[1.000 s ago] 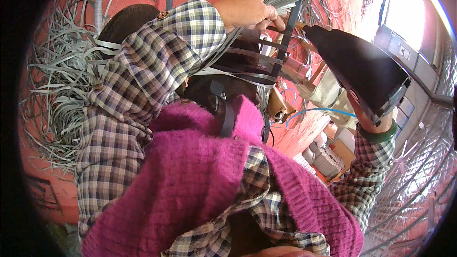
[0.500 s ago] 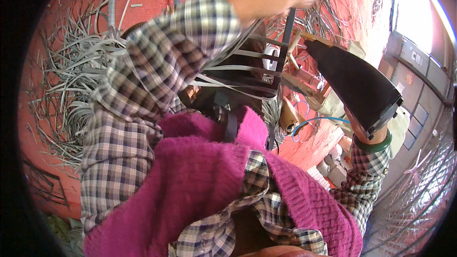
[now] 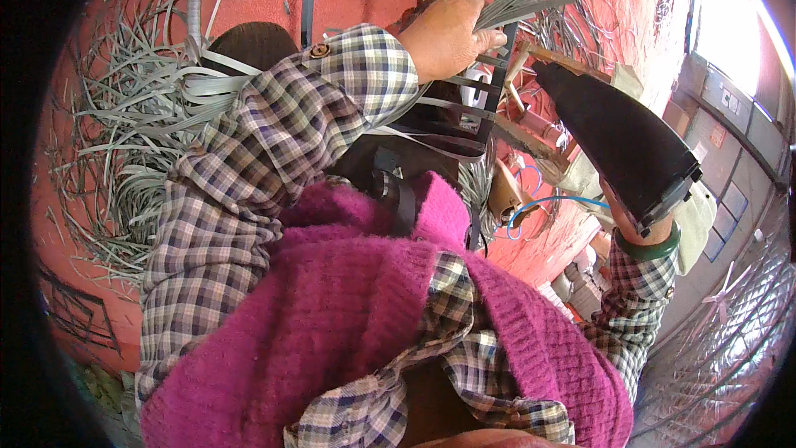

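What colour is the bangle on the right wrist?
Green: the bangle sits just above the checked cuff, seen in the head view.

The left arm is stretched up and forward in a checked sleeve, the left hand [image 3: 452,33] closed in a fist-like grip — knuckles toward the camera. The right forearm is raised at the right — its hand is hidden.
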Tool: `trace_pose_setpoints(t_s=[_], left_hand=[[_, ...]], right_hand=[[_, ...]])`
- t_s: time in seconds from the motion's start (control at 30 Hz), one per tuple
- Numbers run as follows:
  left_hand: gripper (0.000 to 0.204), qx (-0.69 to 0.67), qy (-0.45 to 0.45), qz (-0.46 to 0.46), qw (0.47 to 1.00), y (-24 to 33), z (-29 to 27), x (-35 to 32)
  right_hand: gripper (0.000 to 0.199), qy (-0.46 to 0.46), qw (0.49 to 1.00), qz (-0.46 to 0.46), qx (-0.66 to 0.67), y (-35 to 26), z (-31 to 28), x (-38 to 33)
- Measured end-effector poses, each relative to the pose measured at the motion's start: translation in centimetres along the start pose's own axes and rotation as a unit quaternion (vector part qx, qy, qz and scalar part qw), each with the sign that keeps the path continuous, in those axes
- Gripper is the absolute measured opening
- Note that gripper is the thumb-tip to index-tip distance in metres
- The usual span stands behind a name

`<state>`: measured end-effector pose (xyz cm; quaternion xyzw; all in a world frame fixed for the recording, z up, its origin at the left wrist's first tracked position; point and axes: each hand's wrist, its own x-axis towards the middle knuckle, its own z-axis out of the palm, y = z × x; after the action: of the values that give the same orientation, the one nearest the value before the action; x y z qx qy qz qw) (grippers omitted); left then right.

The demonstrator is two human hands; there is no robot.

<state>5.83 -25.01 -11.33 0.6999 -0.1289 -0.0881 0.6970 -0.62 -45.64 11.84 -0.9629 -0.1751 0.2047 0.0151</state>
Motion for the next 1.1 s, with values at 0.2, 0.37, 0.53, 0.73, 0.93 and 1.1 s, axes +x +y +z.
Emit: trace_pose_setpoints(t_s=[0.2,0.37,0.53,0.73,0.93,1.1], left_hand=[[0.031,0.005,-0.057,-0.073,0.996,-0.5,-0.3,0.2],[0.03,-0.054,0.013,-0.063,0.996,-0.1,0.0,0.1],[0.028,-0.044,0.034,-0.017,0.998,-0.4,0.4,-0.2],[0.027,-0.044,0.067,-0.068,0.994,-0.7,1.3,-0.6],[0.034,-0.063,0.052,-0.073,0.994,-0.9,1.3,-1.2],[0.036,-0.012,0.084,-0.055,0.995,-0.9,1.3,-1.5]], right_hand=[[0.051,0.004,0.989,-0.103,0.108,-0.4,0.3,1.3],[0.05,-0.033,0.995,-0.018,0.095,-0.1,0.3,0.9],[0.048,-0.021,1.0,-0.005,-0.002,1.0,0.4,-0.4],[0.041,-0.11,0.964,0.062,0.236,1.1,0.7,1.0],[0.025,-0.025,0.964,0.115,0.24,-1.6,0.4,2.8],[0.013,-0.029,0.999,0.011,-0.023,-2.4,0.3,4.5]])
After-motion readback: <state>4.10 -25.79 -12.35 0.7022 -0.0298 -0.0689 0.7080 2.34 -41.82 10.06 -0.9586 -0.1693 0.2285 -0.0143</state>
